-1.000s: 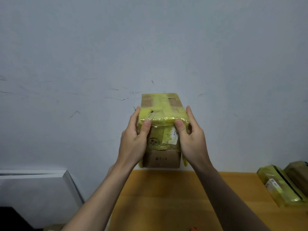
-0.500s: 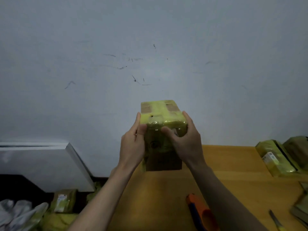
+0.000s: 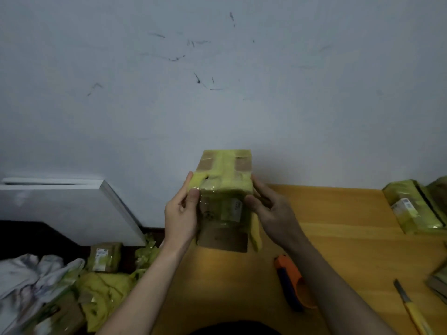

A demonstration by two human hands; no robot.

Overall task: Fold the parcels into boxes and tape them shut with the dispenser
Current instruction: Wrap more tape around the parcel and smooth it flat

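Observation:
A cardboard box [image 3: 223,180] wrapped in yellow tape is held above the far edge of the wooden table [image 3: 338,240]. My left hand [image 3: 180,217] grips its left side, thumb on the near face. My right hand [image 3: 273,213] holds the right side, thumb across the front and fingers behind. A white label shows on the box's near face. The orange and blue tape dispenser [image 3: 294,284] lies on the table under my right forearm, partly hidden by it.
Yellow-taped parcels [image 3: 416,204] are stacked at the table's right edge. A yellow-handled knife [image 3: 408,305] lies near right. On the floor left are more parcels [image 3: 105,257], yellow wrap, white cloth [image 3: 31,274] and a leaning white board [image 3: 72,209].
The view has tilted down, bringing the table, dispenser and floor clutter into sight. The box has come lower toward the table. My right thumb has shifted across the box's front face.

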